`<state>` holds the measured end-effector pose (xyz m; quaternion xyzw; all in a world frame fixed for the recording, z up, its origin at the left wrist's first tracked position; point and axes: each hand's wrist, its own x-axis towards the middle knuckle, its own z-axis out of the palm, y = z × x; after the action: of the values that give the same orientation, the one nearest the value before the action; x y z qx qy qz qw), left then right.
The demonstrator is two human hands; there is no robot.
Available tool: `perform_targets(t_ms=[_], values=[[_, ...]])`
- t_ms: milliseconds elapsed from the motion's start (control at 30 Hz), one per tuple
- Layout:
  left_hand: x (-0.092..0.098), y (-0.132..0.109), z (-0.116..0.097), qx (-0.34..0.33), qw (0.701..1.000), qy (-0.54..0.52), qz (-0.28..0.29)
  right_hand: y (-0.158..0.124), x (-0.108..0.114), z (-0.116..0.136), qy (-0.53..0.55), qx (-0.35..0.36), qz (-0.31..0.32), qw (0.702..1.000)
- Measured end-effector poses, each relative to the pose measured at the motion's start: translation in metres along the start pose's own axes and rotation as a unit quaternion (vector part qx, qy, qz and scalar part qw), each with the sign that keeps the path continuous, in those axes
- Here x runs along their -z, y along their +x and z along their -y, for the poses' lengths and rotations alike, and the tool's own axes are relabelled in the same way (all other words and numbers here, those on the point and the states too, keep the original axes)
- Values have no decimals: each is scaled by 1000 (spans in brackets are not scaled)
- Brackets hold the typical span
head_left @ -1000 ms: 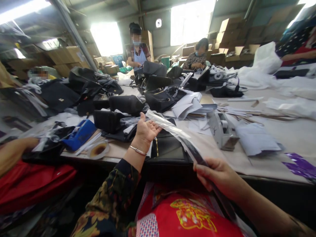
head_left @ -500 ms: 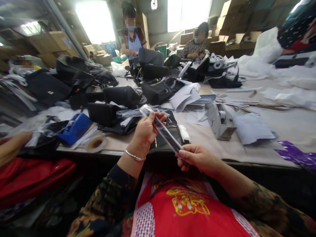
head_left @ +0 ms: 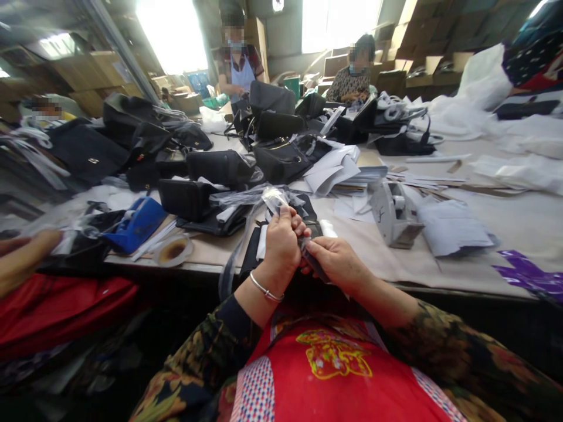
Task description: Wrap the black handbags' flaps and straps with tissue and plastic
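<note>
My left hand (head_left: pixel 284 240) is closed round a clear plastic sleeve (head_left: pixel 275 198), whose bunched top sticks up above the thumb. Close beside it, my right hand (head_left: pixel 338 261) pinches the lower end of the plastic, where a dark strip shows between thumb and fingers. A long see-through strip (head_left: pixel 227 272) hangs over the table edge left of my left wrist; whether it joins the held sleeve cannot be made out. Behind and below the hands lies a black bag (head_left: pixel 251 252) with white wrapping on its handle (head_left: pixel 328 228), partly covered by my hands.
Black bags (head_left: pixel 211 167) are heaped across the table. A blue tape dispenser (head_left: pixel 138 223) and a tape roll (head_left: pixel 173 251) lie left; a grey tape dispenser (head_left: pixel 393 214) and white packets (head_left: pixel 453 225) lie right. A co-worker's arm (head_left: pixel 30 252) reaches in at far left.
My hands have come together; the sleeve stretched between them before is now bunched. My left hand has moved right and down and closed more tightly. A see-through strip now hangs at the left.
</note>
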<state>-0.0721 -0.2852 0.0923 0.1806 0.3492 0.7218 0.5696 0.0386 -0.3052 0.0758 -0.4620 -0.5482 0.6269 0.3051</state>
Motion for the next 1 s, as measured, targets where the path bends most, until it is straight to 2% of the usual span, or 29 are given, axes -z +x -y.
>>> perform_targets(t_ms=[100, 200, 367, 433, 667, 833, 900, 1000], values=[[2, -8, 3, -9, 999, 40, 20, 8, -2, -4, -27, 42, -25, 998], [4, -7, -2, -12, 998, 56, 12, 7, -2, -7, -40, 68, -24, 997], [8, 8, -22, -11, 1000, 8, 18, -15, 6, 0, 5, -19, 83, 996], [9, 11, -26, -25, 1000, 7, 15, -21, 8, 1, -19, -29, 91, 995], [8, -3, -10, -11, 1000, 16, -14, -9, 2, -8, -86, 44, 12, 995], [9, -10, -4, -15, 1000, 9, -6, 3, -5, -6, -126, 127, -37, 983], [10, -7, -9, -11, 1000, 2, 2, 1, -5, -2, -95, 97, -22, 990], [12, -1, -23, 3, 1000, -12, 15, -6, 1, 1, 6, 8, 64, 998]])
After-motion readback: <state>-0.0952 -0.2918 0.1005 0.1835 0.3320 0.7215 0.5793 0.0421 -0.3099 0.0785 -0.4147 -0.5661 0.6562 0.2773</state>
